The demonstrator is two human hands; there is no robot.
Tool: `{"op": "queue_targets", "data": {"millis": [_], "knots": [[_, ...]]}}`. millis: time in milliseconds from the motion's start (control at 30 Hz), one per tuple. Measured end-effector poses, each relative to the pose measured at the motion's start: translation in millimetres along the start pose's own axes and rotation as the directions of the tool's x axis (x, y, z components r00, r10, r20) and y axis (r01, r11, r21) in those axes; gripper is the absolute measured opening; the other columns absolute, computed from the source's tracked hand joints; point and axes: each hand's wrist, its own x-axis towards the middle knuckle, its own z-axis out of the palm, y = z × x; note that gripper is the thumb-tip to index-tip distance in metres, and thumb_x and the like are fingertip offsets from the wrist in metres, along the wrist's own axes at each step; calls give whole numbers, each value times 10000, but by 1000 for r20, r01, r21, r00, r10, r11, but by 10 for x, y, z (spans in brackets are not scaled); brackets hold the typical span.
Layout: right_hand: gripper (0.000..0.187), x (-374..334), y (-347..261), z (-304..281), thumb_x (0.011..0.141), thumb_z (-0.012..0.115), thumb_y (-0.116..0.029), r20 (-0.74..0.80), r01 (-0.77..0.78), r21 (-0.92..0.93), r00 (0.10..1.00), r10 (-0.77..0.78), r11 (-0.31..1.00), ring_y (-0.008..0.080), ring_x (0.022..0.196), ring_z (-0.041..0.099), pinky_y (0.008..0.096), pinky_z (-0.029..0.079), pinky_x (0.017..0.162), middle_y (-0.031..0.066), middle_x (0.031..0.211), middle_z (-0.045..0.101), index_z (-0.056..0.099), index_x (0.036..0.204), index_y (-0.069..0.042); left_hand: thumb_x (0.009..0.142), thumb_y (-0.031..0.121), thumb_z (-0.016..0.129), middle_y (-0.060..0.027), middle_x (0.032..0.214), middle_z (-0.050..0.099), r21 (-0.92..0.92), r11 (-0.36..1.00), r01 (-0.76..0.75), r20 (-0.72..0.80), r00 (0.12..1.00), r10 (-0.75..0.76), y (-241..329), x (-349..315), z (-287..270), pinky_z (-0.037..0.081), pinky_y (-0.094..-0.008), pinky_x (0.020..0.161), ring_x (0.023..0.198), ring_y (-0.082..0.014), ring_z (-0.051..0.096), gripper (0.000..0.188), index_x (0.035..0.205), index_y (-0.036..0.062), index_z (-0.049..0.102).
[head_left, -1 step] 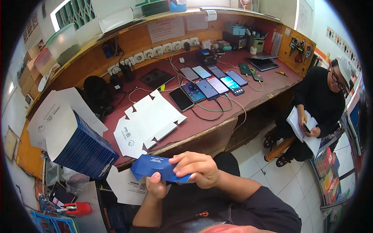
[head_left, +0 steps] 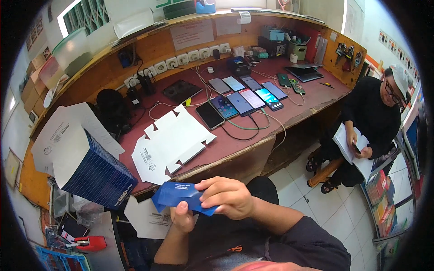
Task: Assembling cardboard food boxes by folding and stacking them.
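Both of my hands are closed on a blue folded card carton (head_left: 178,194) with small white print, held above my lap at the table's front edge. My left hand (head_left: 183,217) presses its thumb against the carton's lower edge; its other fingers are mostly hidden. At the right end, my right hand (head_left: 227,197) has its fingers bent over the carton's top face. A white flat card blank (head_left: 149,219) with notched edges lies partly under my left forearm. Beyond the carton, flat white card blanks (head_left: 174,140) are stacked on the red tabletop (head_left: 235,140).
To the left stands a tall stack of blue-edged card blanks (head_left: 99,174). Several phones (head_left: 239,103) with cables lie mid-table, beside a dark tablet (head_left: 181,91). A red stapler (head_left: 90,243) is at lower left. Another person (head_left: 375,108) sits at right, holding a phone and papers.
My right hand and the carton's right end have shifted very slightly to the left. Everything else looks the same.
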Motion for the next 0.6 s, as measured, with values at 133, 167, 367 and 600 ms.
{"op": "queue_targets", "data": {"millis": [133, 167, 367, 600], "knots": [[284, 5, 22, 43, 916, 663, -300, 88, 80, -293, 995, -56, 953, 393, 1145, 604, 465, 520, 924, 163, 1115, 647, 721, 968, -27, 940, 335, 459, -131, 1231, 573, 220, 975, -25, 31, 999, 19, 31, -57, 133, 474, -351, 947, 1110, -229, 592, 494, 1297, -5, 470], [285, 22, 3, 52, 908, 670, -306, 67, 91, -352, 995, -72, 932, 397, 1156, 597, 467, 520, 924, 167, 1127, 640, 724, 952, -30, 942, 340, 454, -127, 1240, 570, 235, 972, -32, 58, 998, 18, 29, -62, 103, 471, -351, 946, 1122, -228, 586, 510, 1315, -7, 462], [272, -2, -40, 76, 850, 713, -288, 75, 103, -395, 994, -80, 913, 415, 1182, 578, 472, 519, 926, 165, 1159, 628, 732, 956, -39, 936, 395, 439, -157, 1311, 556, 183, 983, 29, 135, 989, -54, 105, -109, 79, 434, -368, 1021, 1205, -256, 559, 592, 1335, -42, 466], [268, -66, -67, 230, 830, 729, -239, 54, 62, -580, 998, -38, 812, 420, 1193, 575, 479, 522, 924, 150, 1151, 641, 734, 1028, -59, 972, 225, 362, -197, 1322, 551, 350, 922, -167, 159, 980, 117, -108, -170, -28, 420, -404, 1041, 1219, -311, 551, 484, 1344, -68, 462]]}}
